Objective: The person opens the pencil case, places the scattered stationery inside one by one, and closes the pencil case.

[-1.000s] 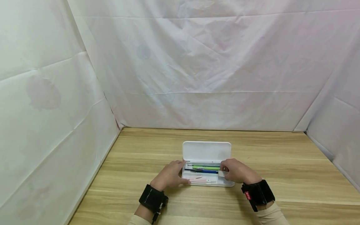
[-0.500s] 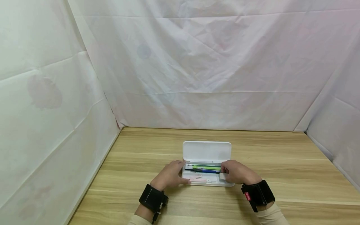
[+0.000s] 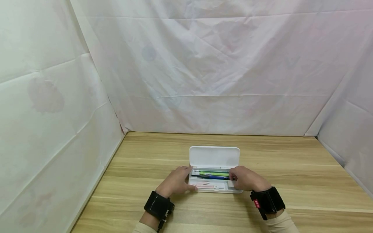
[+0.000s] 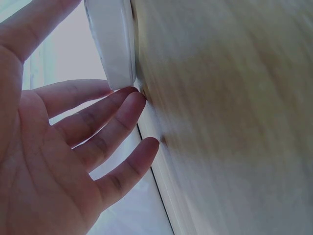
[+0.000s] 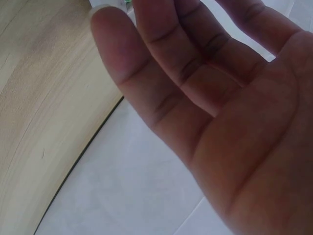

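Observation:
An open white pencil case (image 3: 214,156) sits on the table, its lid raised at the back. My left hand (image 3: 175,182) holds its left end, thumb at the front edge and fingers at the back corner; the left wrist view shows fingertips touching the case's end wall (image 4: 112,44). At the right end, my right hand (image 3: 247,178) pinches a white block like an eraser (image 3: 231,183), low in the front right compartment and partly hidden by the fingers. A green pen (image 3: 214,173) and a blue pen (image 3: 214,177) lie in the rear section. A pale pink compass-like tool (image 3: 208,186) lies in front.
The wooden table (image 3: 151,149) runs around the case on all sides. White cloth walls (image 3: 215,64) stand behind and on both sides. A black strap (image 3: 158,205) is on each wrist.
My right hand has shifted slightly right and down with the white eraser, which now sits lower in the front right compartment. The left hand and the case have stayed still.

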Motion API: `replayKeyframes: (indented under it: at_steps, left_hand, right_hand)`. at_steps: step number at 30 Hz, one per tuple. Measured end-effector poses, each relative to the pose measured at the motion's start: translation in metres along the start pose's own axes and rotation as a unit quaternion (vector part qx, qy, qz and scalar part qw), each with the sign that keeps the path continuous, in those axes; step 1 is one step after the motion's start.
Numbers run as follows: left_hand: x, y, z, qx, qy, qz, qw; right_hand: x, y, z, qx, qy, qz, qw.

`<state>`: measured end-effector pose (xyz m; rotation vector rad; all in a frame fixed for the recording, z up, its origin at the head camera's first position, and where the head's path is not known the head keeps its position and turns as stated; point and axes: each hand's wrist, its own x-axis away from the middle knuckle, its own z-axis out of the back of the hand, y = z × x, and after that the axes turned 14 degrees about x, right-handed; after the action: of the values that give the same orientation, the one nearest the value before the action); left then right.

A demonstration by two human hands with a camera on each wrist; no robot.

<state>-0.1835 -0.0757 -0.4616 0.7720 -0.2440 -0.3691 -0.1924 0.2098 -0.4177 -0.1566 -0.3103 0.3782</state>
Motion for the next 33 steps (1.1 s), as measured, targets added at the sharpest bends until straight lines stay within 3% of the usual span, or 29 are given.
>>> replayKeyframes:
  at_steps: [33]
  left_hand:
    - [-0.0009, -0.0008, 0.0001, 0.001, -0.001, -0.004, 1.0000]
  right_hand:
    - [0.0016, 0.0002, 0.0012, -0.003, -0.002, 0.006, 1.0000]
